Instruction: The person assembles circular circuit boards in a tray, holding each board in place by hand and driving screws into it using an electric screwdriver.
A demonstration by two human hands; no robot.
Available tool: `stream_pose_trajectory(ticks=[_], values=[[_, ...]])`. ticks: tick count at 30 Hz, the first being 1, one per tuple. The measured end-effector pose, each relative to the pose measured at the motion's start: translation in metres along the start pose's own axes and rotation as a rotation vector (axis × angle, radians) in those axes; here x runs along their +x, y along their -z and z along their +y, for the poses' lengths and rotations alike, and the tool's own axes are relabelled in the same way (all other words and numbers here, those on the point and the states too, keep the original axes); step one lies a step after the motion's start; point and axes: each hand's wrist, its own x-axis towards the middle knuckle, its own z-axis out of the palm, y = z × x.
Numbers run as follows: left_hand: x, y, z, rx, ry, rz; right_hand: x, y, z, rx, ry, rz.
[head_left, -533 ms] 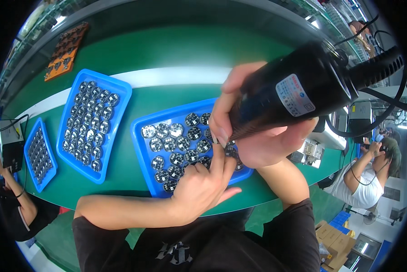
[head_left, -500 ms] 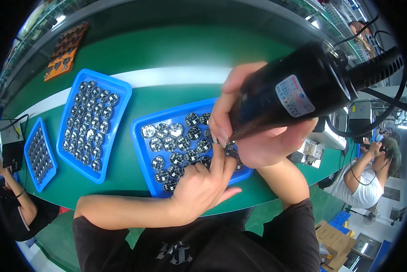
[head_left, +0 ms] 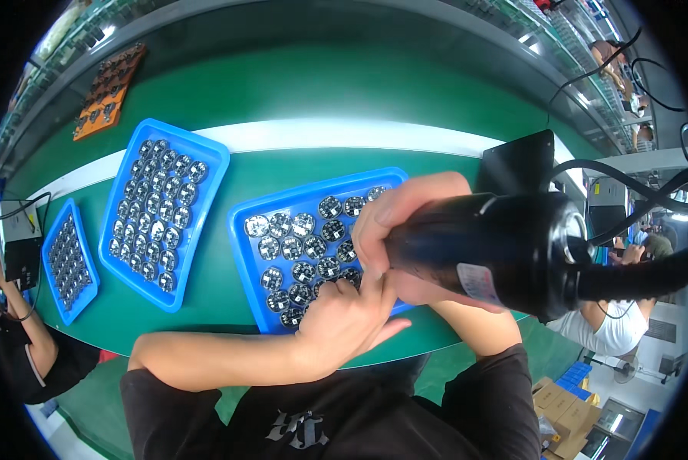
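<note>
Close together, right hand (head_left: 378,222) gripping black tool (head_left: 482,241), left hand (head_left: 348,314), hold unclear, blue tray (head_left: 244,268) beneath

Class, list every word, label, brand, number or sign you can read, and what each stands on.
No text reads clearly.
White sticker on the black tool: too blurred.
Ornate lettering on the dark shirt: too stylised.
Yellow label on the grey box: too small.

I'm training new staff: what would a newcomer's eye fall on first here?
First, the big black tool gripped in the right hand, right of centre. Then the shiny round parts in the blue tray near the middle, with the left hand over them. Further left, two more blue trays hold more parts.
</note>
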Motion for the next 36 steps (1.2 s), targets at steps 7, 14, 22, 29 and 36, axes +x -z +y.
stream_pose_trajectory(ticks=[7,14,22,29,36], values=[[0.003,0.014,0.006,0.011,-0.004,-0.022,0.003,0.003,-0.002,0.103,-0.058,0.140],[0.010,0.027,0.008,0.041,-0.008,0.025,-0.054,0.045,-0.089,0.179,0.407,0.409],[0.010,0.028,0.010,0.117,-0.011,0.061,-0.109,0.106,-0.121,-0.250,0.376,0.654],[0.005,0.022,0.008,0.107,0.034,0.072,-0.115,0.109,-0.104,-0.047,0.370,0.532],[0.009,0.030,0.004,0.014,0.035,0.118,-0.089,0.058,-0.103,0.004,0.437,0.355]])
